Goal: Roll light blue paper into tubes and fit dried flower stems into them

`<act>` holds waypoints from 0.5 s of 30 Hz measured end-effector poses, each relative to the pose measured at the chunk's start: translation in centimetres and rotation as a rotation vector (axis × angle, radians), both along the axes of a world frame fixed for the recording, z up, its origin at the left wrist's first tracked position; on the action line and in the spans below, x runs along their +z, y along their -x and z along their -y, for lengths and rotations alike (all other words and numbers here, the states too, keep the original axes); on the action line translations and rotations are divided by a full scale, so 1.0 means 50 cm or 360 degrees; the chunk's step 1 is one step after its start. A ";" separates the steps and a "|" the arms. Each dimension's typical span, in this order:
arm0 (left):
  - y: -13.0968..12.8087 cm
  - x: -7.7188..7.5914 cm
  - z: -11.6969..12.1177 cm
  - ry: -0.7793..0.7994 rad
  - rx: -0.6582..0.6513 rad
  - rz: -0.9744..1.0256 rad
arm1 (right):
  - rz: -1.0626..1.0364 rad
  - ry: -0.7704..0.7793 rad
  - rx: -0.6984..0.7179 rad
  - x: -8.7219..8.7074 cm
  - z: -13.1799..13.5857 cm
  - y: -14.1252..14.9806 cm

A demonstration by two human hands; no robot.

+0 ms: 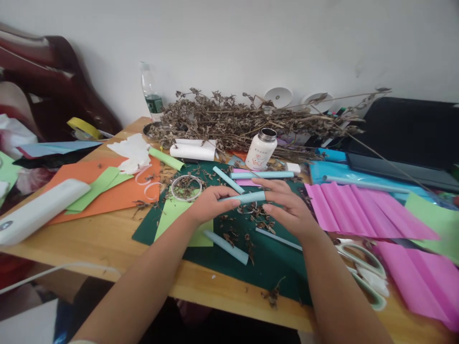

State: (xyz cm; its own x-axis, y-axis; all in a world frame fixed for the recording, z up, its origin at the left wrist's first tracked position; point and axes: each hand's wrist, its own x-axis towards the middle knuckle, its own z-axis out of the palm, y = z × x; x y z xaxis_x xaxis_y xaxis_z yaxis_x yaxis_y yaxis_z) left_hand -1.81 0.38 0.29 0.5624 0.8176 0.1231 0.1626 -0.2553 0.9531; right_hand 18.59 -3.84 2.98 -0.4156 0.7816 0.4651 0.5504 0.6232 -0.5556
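Tube [247,197] between hands [211,205] [289,210] (within mat [279,274] edges)

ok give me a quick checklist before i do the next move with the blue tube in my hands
1. Left hand holding the blue tube: ok, near one end.
2. Right hand gripping the tube's other end: cannot tell; fingers are there, but spread.
3. Green mat free of dried leaves: not ok, bits lie scattered across it.
4. White bottle capped: not ok, upright but its mouth is open.
5. Scissors closed: cannot tell, blades not visible.
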 end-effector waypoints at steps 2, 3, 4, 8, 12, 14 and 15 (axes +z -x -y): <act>0.001 0.001 -0.002 -0.0018 0.0010 -0.0036 | 0.0001 0.0108 0.0060 -0.002 -0.001 -0.002; 0.001 0.001 -0.003 -0.0012 0.0012 -0.0046 | -0.0020 0.0140 0.0077 -0.003 -0.001 -0.002; 0.001 0.002 -0.003 0.0001 0.0016 -0.0046 | -0.0051 0.0156 0.0089 -0.005 -0.001 -0.002; 0.002 0.001 -0.006 0.0115 0.0021 0.0055 | -0.0374 0.0113 0.0038 -0.013 -0.004 -0.008; 0.006 -0.009 -0.016 0.0308 0.0099 0.0390 | -0.0394 0.0033 -0.0489 -0.028 -0.019 -0.032; 0.008 -0.015 -0.022 0.0415 0.0129 0.0581 | 0.0142 0.0168 -0.0648 -0.037 -0.028 -0.041; 0.008 -0.017 -0.024 0.0452 0.0137 0.0640 | 0.0422 0.0264 -0.0656 -0.040 -0.031 -0.043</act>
State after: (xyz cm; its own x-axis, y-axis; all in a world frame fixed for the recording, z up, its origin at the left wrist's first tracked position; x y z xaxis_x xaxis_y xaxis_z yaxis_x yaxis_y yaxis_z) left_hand -2.23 1.58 -0.55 0.4450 0.8918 0.0819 -0.2230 0.0218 0.9746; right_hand 20.72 -2.31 0.98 -0.1443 0.9597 0.2412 0.8671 0.2401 -0.4365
